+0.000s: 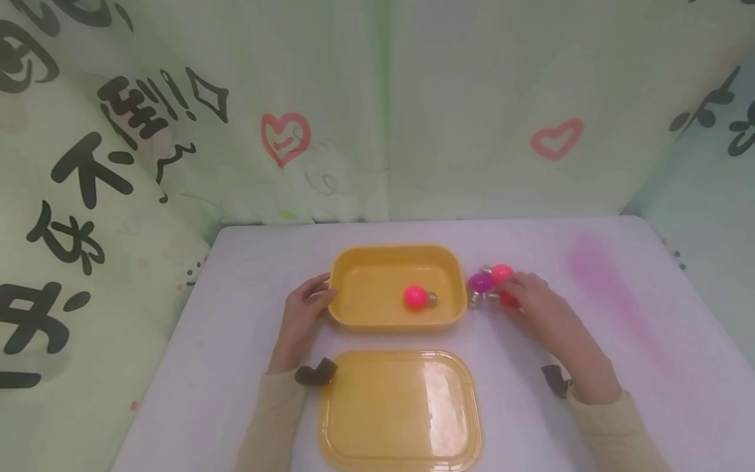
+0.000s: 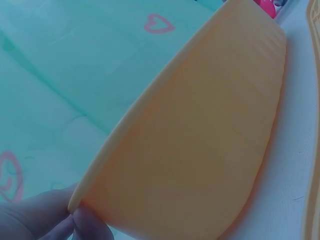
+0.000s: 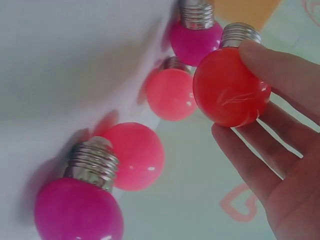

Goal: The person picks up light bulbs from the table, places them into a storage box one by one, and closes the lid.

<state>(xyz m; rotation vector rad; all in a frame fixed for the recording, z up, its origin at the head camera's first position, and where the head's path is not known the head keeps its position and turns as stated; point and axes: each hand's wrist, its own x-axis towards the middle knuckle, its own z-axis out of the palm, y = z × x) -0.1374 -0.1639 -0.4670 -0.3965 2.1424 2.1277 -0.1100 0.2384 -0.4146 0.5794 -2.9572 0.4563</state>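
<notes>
- red bulb [image 3: 227,90]: i have it in the right grip [image 1: 538,309], just to the right of the box [image 1: 377,320] in my head view; whether it touches the surface [image 1: 194,393] i can't tell.
- right grip: i see the thumb [image 3: 275,65] pinching the bulb beside its metal base, with fingertips against the opposite side of the round part.
- near it, my right wrist camera shows two purple bulbs [image 3: 78,212] and two pink bulbs [image 3: 136,156], screw bases pointing different ways.
- box: yellow, open side up, sitting on the surface. inside, a single pink bulb [image 1: 415,297] lies right of the middle, near the front wall, base to the right.
- left grip [image 1: 299,321]: i see it pinching the box's left rim between thumb and fingers.
- lid [image 1: 377,410]: yellow, flat on the surface in front of the box, just apart from it, with a patch of glare.
- further out, i get beige sleeves [image 1: 613,426] on both forearms and a pink stain [image 1: 607,288] on the white surface.
- behind everything, a pale green curtain [image 1: 460,131] carries red hearts [image 1: 286,139] and black lettering [image 1: 91,167].
</notes>
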